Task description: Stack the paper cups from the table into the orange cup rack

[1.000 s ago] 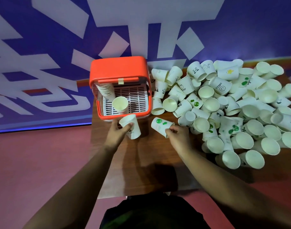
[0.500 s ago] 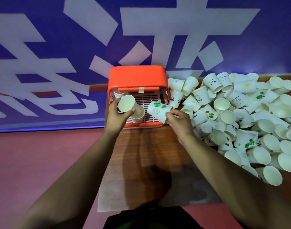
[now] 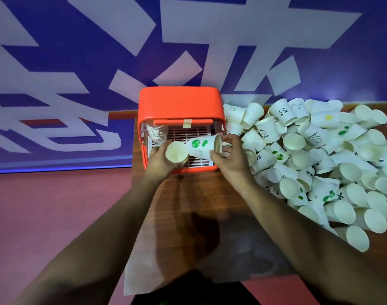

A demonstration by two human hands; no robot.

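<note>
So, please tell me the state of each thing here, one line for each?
orange cup rack: upright, front open
stack inside rack: nested, at the left side
left hand: holding plain cup, mouth toward camera
right hand: holding green-print cup, on its side
loose cups: piled on table, unsorted

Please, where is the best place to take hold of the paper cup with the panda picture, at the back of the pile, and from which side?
Probably grip the panda cup around its side wall, near the wider rim end, coming from above. It lies tilted on top of the pile, its printed wall facing up and uncovered, while neighbouring cups crowd its lower sides.
</note>
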